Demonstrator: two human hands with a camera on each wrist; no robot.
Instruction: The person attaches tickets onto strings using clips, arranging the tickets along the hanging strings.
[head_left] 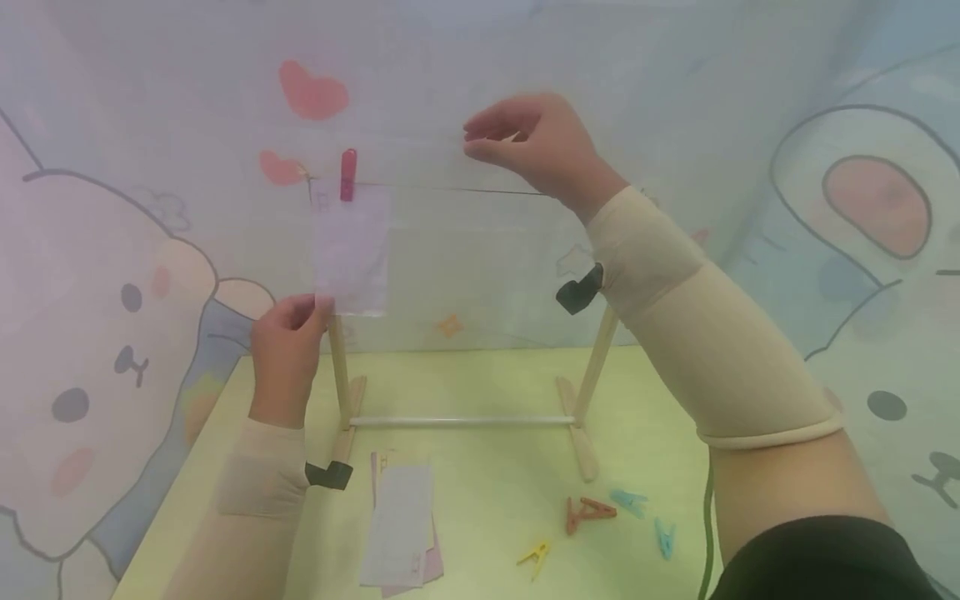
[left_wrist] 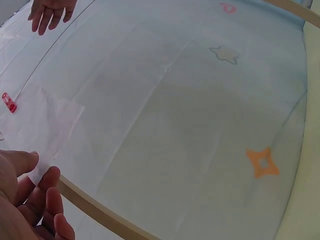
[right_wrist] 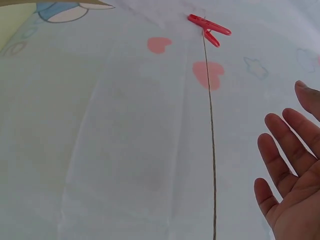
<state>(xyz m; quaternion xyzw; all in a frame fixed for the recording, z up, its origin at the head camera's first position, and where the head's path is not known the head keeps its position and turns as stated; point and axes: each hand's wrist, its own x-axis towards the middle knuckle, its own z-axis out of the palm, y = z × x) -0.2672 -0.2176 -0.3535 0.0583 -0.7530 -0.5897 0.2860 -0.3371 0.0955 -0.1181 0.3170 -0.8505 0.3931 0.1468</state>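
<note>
The paper hangs from the string under a red clip, its long axis upright. Your left hand is the nearer one: it pinches the sheet's lower left corner between thumb and finger, below the clip. Your right hand holds nothing, its fingers loosely extended, above the string and well to the right of both clip and paper. The spare clips lie below on the counter, well apart from your hands.

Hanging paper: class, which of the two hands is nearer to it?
Left. The left hand pinches the hanging paper at its lower left corner; the right hand is apart from it, higher and to its right.
</note>
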